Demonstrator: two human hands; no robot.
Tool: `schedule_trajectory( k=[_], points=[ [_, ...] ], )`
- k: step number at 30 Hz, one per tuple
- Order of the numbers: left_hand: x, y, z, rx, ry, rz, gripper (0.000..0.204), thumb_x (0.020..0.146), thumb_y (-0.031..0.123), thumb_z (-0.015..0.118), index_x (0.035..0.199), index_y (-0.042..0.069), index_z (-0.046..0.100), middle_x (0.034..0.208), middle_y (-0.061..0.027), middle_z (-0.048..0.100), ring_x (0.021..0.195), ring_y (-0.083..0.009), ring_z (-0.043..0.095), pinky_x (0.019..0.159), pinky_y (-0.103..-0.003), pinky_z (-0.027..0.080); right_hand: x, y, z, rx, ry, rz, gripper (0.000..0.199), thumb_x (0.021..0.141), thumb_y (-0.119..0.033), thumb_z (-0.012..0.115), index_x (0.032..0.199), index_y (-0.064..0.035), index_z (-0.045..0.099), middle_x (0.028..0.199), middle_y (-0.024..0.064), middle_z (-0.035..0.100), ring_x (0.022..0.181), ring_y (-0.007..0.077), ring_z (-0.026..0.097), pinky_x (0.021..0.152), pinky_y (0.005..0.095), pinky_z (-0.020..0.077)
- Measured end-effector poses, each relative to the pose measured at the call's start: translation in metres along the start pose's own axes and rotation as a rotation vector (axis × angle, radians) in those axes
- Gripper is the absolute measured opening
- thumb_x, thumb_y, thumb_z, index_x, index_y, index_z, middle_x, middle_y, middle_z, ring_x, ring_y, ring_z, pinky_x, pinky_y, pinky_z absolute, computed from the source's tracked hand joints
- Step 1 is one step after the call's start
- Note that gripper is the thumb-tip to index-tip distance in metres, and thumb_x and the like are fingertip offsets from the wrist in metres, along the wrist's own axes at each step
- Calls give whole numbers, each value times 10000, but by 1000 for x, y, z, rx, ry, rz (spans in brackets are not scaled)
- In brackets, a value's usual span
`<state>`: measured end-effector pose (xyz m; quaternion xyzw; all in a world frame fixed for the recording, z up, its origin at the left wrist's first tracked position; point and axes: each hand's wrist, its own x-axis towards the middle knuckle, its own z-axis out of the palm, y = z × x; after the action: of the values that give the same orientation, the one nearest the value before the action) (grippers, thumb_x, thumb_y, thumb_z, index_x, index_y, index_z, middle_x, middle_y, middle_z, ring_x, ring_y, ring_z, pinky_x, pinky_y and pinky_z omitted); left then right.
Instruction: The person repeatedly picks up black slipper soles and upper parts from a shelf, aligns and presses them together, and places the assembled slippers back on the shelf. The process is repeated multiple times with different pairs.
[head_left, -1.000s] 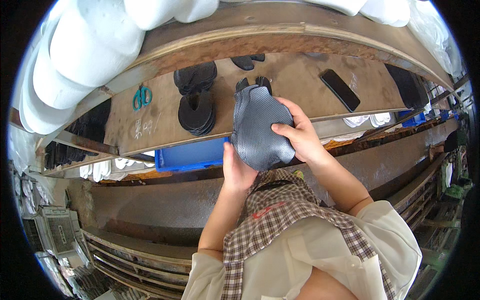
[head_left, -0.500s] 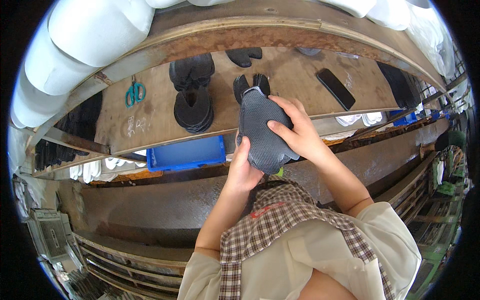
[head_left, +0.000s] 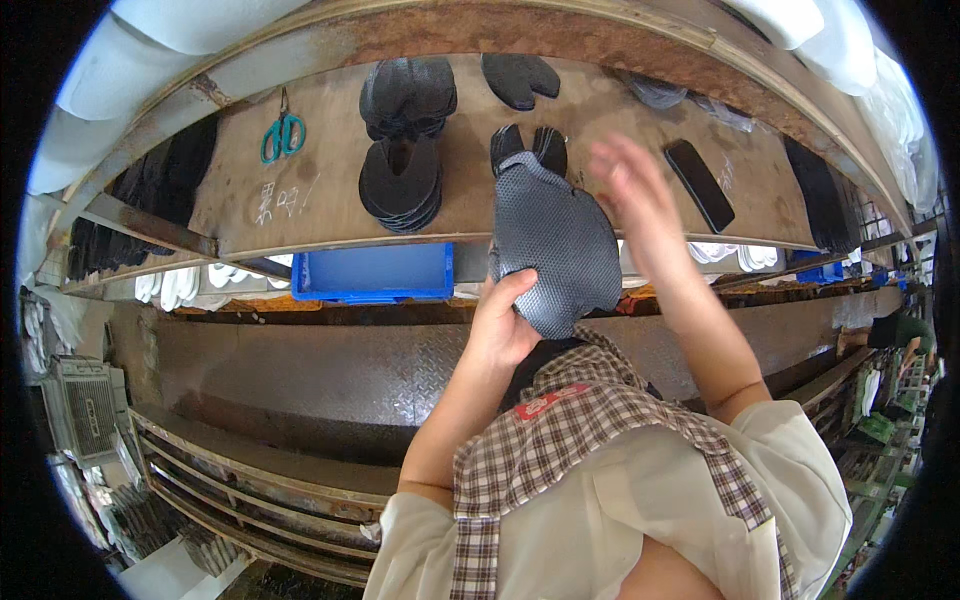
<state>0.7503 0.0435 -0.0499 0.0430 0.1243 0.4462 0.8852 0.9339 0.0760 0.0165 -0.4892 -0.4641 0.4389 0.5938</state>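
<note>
My left hand point(head_left: 508, 325) grips the lower end of a dark grey mesh-textured piece point(head_left: 555, 245), thumb on top and fingers underneath. It looks like soft sheet material cut to a rounded shape, with its upper edge curled over. Off to its right, my right hand point(head_left: 635, 185) is raised and apart from the piece, smeared by motion, its fingers stretched out. Just beyond the held piece, a small dark stack point(head_left: 550, 150) lies partly hidden on the wooden worktable point(head_left: 325, 160). To the left stands a stack of dark U-shaped pieces point(head_left: 400, 205).
More dark cut pieces point(head_left: 408, 95) and a notched dark piece point(head_left: 520, 80) lie farther back. Teal-handled scissors point(head_left: 283, 138) rest at left, a black phone point(head_left: 700, 185) at right. Below the table edge sits a blue tray point(head_left: 375, 296). A rusty beam point(head_left: 450, 35) crosses overhead.
My right hand has let go of the mesh piece and moved up and right. The left hand still holds it, now more spread out. The whole view has shifted slightly.
</note>
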Motion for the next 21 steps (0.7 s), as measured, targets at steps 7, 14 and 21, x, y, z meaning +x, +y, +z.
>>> schedule_trajectory(
  k=[7, 14, 21],
  points=[
    [-20, -5, -6, -55, 53, 106, 529, 802, 47, 601, 1294, -18, 419, 1206, -169, 561, 1088, -313, 580, 929, -457, 487, 169, 49, -25, -960, -154, -335, 566, 762, -221, 605, 1313, -112, 530, 1267, 144, 577, 1183, 303, 524, 1021, 382, 380],
    [-35, 1, -7, -71, 69, 228, 516, 795, 60, 631, 1270, -27, 448, 1193, -160, 564, 1080, -303, 578, 923, -442, 483, 249, 81, -23, -1140, -473, -121, 696, 701, -282, 665, 1370, -207, 489, 1398, 180, 444, 1321, 325, 375, 1092, 397, 317],
    [-34, 5, -9, -61, 113, 234, 529, 789, 46, 628, 1276, -30, 437, 1180, -166, 567, 1076, -310, 581, 908, -453, 496, 244, 95, -18, -1279, -247, -243, 602, 702, -308, 653, 1284, -182, 563, 1193, 168, 615, 1113, 312, 572, 971, 389, 441]
  ],
)
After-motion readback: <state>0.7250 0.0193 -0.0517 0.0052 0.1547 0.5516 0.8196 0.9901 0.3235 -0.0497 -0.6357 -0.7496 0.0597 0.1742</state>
